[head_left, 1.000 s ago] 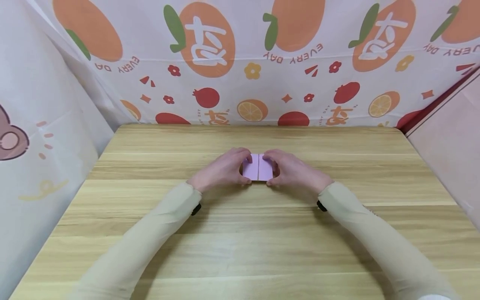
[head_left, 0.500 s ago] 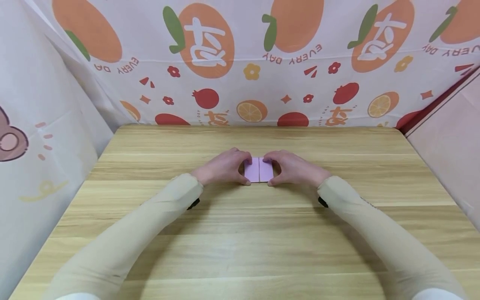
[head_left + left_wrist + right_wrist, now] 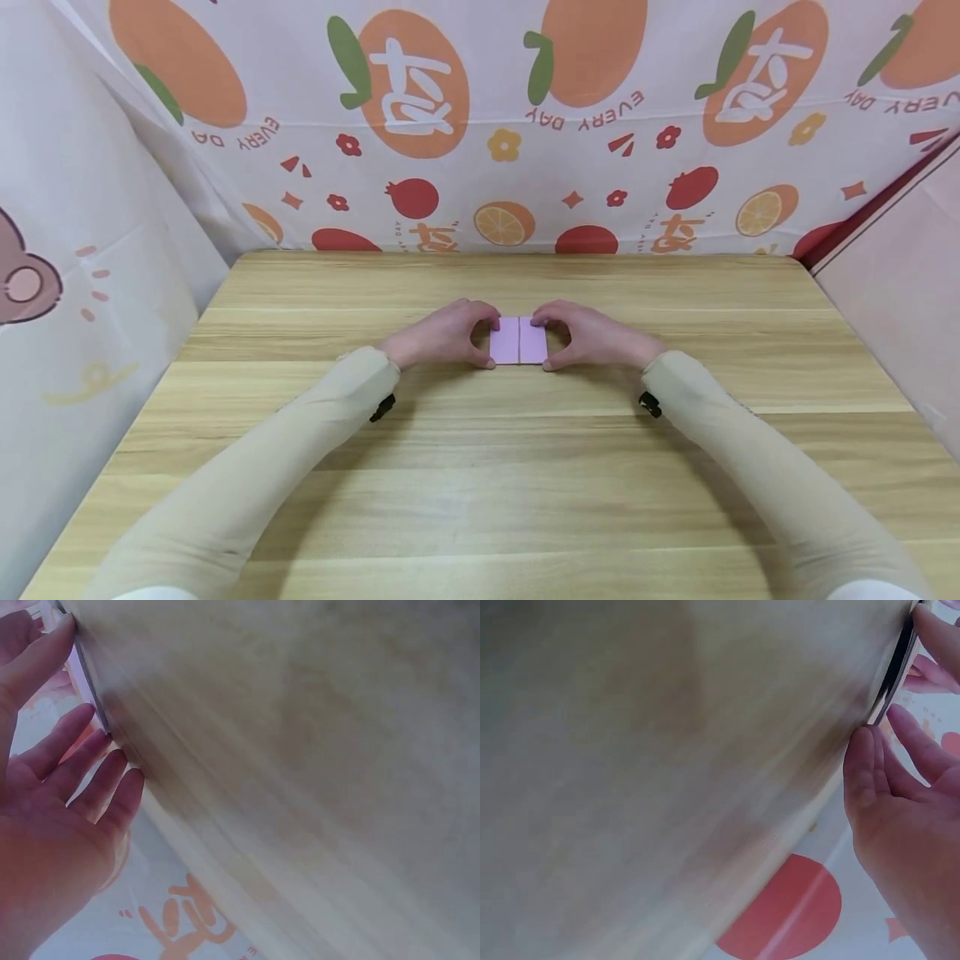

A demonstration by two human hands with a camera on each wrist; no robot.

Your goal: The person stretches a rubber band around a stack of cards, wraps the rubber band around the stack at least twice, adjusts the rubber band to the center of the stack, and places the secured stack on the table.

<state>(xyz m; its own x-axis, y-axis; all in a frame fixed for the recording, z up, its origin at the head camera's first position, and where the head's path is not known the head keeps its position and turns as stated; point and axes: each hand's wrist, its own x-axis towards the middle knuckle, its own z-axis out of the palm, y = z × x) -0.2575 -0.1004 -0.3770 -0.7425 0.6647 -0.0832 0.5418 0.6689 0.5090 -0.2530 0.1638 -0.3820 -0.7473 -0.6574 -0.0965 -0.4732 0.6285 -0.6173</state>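
A small flat lilac square (image 3: 506, 343), with a thin dark line down its middle, lies level at the table's far centre. I cannot tell whether it is one folded piece or two panels side by side. My left hand (image 3: 446, 333) holds its left side, index finger at the far corner and thumb at the near one. Mirroring it, my right hand (image 3: 600, 337) holds the right side by its two corners. Both wrist views show the thin edge of the square (image 3: 84, 671) between thumb and fingertips; its underside is hidden.
The wood-grain table (image 3: 465, 483) spreads in front of and beside the hands. A fruit-print cloth (image 3: 540, 183) hangs along its back edge, with a white cloth (image 3: 97, 217) on the left and a pale panel (image 3: 900, 275) on the right.
The lilac square has come down slightly and a little nearer. My fingers have spread a little outward along its sides, showing more of its surface.
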